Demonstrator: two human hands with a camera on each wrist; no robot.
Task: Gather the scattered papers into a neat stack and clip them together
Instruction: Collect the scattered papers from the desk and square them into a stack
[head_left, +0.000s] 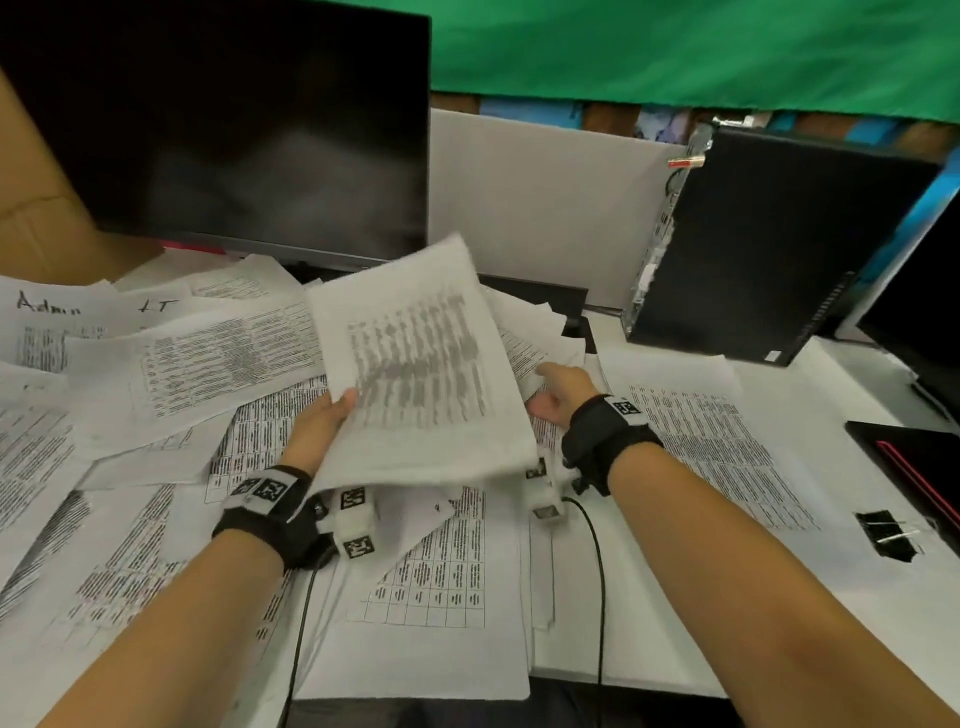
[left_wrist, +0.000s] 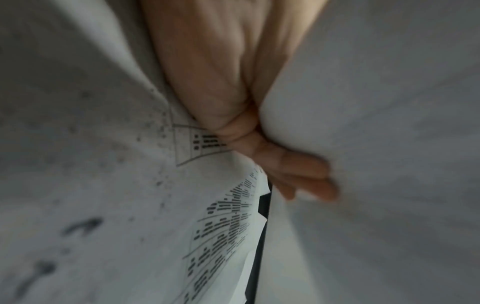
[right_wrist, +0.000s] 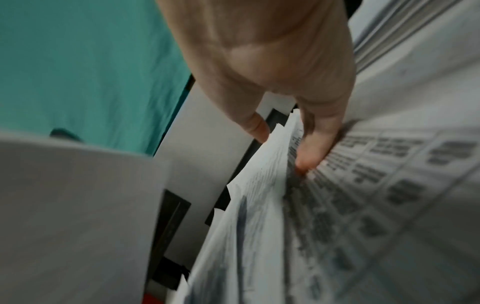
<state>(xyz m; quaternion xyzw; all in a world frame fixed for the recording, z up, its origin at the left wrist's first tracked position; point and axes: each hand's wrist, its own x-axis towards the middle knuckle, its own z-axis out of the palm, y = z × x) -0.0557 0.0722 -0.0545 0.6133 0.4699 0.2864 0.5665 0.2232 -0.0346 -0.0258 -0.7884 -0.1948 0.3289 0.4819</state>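
My left hand (head_left: 332, 415) grips the left edge of a lifted sheaf of printed papers (head_left: 415, 364), thumb on top and fingers (left_wrist: 306, 174) underneath. The sheaf (left_wrist: 389, 144) tilts up above the desk's middle and looks blurred. Behind its right edge, my right hand (head_left: 545, 387) reaches to loose sheets (head_left: 535, 338) near the monitor's foot. There my thumb and fingers (right_wrist: 311, 156) pinch the edge of a few printed sheets (right_wrist: 363, 185). Several more papers (head_left: 197, 364) lie scattered over the desk. A black binder clip (head_left: 888, 535) lies on the desk at the right, away from both hands.
A dark monitor (head_left: 234, 130) stands at the back left and a black computer tower (head_left: 769, 244) at the back right. A dark flat device with a red stripe (head_left: 914, 467) lies at the right edge. A cardboard box (head_left: 31, 208) is at the far left.
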